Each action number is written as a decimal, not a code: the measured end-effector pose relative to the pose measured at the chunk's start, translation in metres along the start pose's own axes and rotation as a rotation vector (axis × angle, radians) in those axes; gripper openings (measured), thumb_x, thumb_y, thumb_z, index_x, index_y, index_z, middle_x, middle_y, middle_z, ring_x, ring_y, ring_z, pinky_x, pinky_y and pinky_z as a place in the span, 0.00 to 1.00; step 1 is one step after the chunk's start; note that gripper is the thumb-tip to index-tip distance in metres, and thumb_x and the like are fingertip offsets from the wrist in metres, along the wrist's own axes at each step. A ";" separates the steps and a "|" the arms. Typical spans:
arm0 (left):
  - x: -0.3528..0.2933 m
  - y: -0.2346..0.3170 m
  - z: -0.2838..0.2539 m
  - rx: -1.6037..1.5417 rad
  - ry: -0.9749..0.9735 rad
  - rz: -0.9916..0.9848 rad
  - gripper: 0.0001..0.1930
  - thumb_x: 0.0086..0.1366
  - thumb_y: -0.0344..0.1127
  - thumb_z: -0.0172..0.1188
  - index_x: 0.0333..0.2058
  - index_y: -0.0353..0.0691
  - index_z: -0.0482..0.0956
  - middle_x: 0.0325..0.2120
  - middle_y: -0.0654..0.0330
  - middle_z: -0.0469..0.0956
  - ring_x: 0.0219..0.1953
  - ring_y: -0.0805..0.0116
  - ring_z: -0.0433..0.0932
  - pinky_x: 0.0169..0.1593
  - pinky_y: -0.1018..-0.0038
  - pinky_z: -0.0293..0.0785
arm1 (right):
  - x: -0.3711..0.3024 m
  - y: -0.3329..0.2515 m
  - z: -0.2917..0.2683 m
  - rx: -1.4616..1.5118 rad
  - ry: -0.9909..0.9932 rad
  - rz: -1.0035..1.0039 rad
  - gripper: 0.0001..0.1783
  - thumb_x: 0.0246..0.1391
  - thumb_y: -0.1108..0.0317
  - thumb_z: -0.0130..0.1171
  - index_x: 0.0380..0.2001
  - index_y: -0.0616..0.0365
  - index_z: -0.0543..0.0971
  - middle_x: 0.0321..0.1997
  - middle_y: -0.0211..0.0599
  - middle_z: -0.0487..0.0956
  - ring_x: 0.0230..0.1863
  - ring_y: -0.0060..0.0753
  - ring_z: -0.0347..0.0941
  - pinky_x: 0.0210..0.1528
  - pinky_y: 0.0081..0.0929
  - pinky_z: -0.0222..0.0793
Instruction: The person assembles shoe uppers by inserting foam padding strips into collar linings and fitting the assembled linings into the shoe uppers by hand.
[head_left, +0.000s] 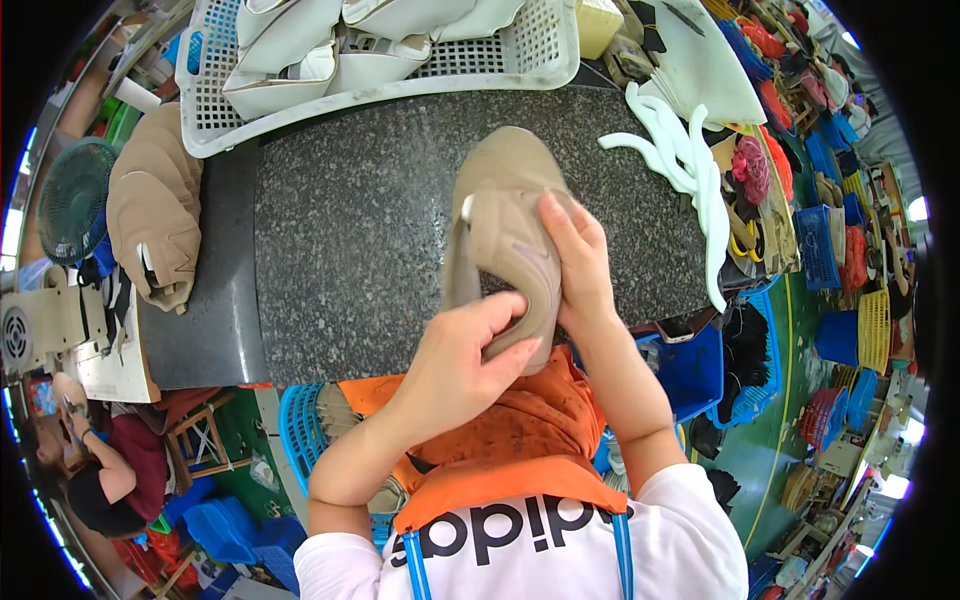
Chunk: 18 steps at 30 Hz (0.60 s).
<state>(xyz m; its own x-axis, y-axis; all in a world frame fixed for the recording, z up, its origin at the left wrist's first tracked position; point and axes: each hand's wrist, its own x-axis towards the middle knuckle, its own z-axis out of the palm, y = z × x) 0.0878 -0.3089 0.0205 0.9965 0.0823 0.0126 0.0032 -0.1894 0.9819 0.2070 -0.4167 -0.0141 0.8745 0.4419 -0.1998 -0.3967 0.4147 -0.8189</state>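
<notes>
A taupe shoe upper (512, 225) is held over the dark speckled stone tabletop (350, 220), its toe pointing away from me and its heel toward my body. My left hand (470, 355) pinches the heel end, with fingers curled over the edge of the opening and the thumb along the heel. Along the upper's right side lies my right hand (582, 250), gripping it, fingers partly hidden beneath. The upper looks slightly blurred. More taupe uppers (155, 210) sit bunched together at the table's left end.
A white plastic basket (375, 90) of white uppers stands along the far edge. White foam strips (680, 160) lie at the right, near yellow-handled scissors (745, 240) and a phone (678, 330). A blue crate (690, 375) stands below. A fan (75, 200) and another person (110, 465) are on the left.
</notes>
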 end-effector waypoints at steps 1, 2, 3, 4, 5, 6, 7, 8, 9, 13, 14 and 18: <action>-0.003 0.007 -0.008 0.349 -0.020 0.130 0.09 0.54 0.26 0.62 0.35 0.35 0.76 0.29 0.55 0.76 0.31 0.58 0.76 0.37 0.71 0.71 | 0.006 -0.002 -0.008 0.001 0.007 -0.002 0.15 0.61 0.65 0.53 0.48 0.62 0.71 0.42 0.35 0.77 0.39 0.23 0.73 0.42 0.21 0.71; -0.003 0.010 -0.018 0.575 -0.068 0.230 0.10 0.50 0.28 0.63 0.32 0.36 0.75 0.30 0.54 0.75 0.32 0.52 0.73 0.40 0.66 0.70 | 0.017 -0.005 -0.022 -0.328 0.105 -0.220 0.17 0.61 0.67 0.53 0.50 0.63 0.69 0.44 0.35 0.76 0.40 0.22 0.72 0.43 0.21 0.70; -0.005 0.017 -0.027 0.726 -0.100 0.269 0.11 0.47 0.28 0.64 0.31 0.37 0.75 0.29 0.57 0.73 0.31 0.55 0.72 0.42 0.64 0.68 | 0.024 -0.007 -0.033 -0.657 0.194 -0.430 0.19 0.60 0.69 0.53 0.52 0.63 0.67 0.45 0.36 0.75 0.40 0.21 0.70 0.44 0.20 0.68; -0.007 0.009 -0.035 0.846 -0.102 0.317 0.11 0.47 0.29 0.65 0.31 0.38 0.75 0.28 0.58 0.73 0.32 0.56 0.72 0.43 0.63 0.67 | 0.019 -0.018 -0.027 -0.846 0.178 -0.681 0.22 0.58 0.72 0.53 0.55 0.62 0.63 0.48 0.37 0.72 0.40 0.23 0.69 0.42 0.22 0.67; -0.007 0.001 -0.040 0.967 -0.106 0.362 0.12 0.46 0.29 0.65 0.31 0.38 0.76 0.27 0.59 0.73 0.33 0.57 0.72 0.44 0.63 0.66 | 0.015 -0.023 -0.011 -0.817 0.155 -0.900 0.17 0.55 0.74 0.54 0.48 0.61 0.70 0.42 0.37 0.76 0.40 0.27 0.71 0.43 0.27 0.67; -0.007 0.000 -0.040 0.969 -0.114 0.352 0.12 0.46 0.29 0.65 0.31 0.38 0.76 0.27 0.59 0.73 0.33 0.57 0.72 0.44 0.63 0.66 | 0.010 -0.032 0.002 -0.927 -0.099 -0.994 0.13 0.54 0.71 0.56 0.44 0.60 0.73 0.38 0.38 0.77 0.39 0.32 0.71 0.43 0.29 0.67; -0.005 -0.002 -0.041 0.950 -0.110 0.360 0.11 0.46 0.30 0.65 0.30 0.38 0.76 0.27 0.60 0.73 0.33 0.58 0.72 0.44 0.64 0.65 | 0.009 -0.034 0.011 -1.024 -0.354 -1.081 0.10 0.53 0.69 0.57 0.39 0.59 0.76 0.35 0.39 0.77 0.39 0.36 0.72 0.43 0.32 0.67; -0.006 -0.002 -0.041 0.931 -0.107 0.367 0.11 0.46 0.31 0.66 0.30 0.38 0.77 0.27 0.61 0.73 0.32 0.58 0.71 0.43 0.64 0.64 | 0.011 -0.025 0.022 -1.112 -0.490 -1.029 0.09 0.53 0.65 0.58 0.34 0.58 0.78 0.31 0.39 0.77 0.37 0.39 0.72 0.43 0.34 0.67; -0.005 0.000 -0.043 0.937 -0.116 0.366 0.11 0.46 0.31 0.66 0.30 0.38 0.77 0.27 0.61 0.73 0.32 0.58 0.71 0.43 0.64 0.64 | 0.018 -0.018 0.032 -1.197 -0.626 -0.979 0.10 0.53 0.61 0.58 0.29 0.57 0.79 0.27 0.39 0.77 0.35 0.42 0.72 0.43 0.35 0.67; -0.009 0.002 -0.046 0.632 -0.115 0.092 0.10 0.48 0.36 0.67 0.24 0.37 0.77 0.22 0.61 0.73 0.27 0.63 0.69 0.40 0.71 0.60 | 0.029 -0.007 0.036 -1.378 -0.756 -0.694 0.20 0.53 0.59 0.58 0.13 0.59 0.74 0.24 0.42 0.73 0.32 0.44 0.69 0.37 0.35 0.64; -0.013 0.000 -0.045 0.621 -0.079 0.059 0.09 0.49 0.36 0.66 0.23 0.38 0.77 0.20 0.62 0.72 0.25 0.63 0.68 0.39 0.71 0.59 | 0.029 -0.001 0.038 -1.215 -0.709 -0.852 0.24 0.52 0.60 0.60 0.07 0.58 0.70 0.19 0.40 0.71 0.26 0.41 0.67 0.33 0.33 0.63; -0.017 -0.011 -0.039 0.658 -0.051 0.163 0.11 0.50 0.34 0.64 0.16 0.40 0.71 0.14 0.61 0.70 0.19 0.60 0.68 0.34 0.68 0.60 | 0.038 0.001 0.033 -1.183 -0.613 -1.063 0.22 0.48 0.66 0.63 0.06 0.56 0.68 0.11 0.33 0.67 0.15 0.36 0.63 0.28 0.32 0.62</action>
<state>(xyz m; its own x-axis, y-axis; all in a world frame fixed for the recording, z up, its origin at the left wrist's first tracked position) 0.0672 -0.2699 0.0167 0.9912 -0.0408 0.1259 -0.1134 -0.7524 0.6489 0.2303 -0.3735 -0.0050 0.2572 0.7171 0.6477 0.9037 0.0589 -0.4240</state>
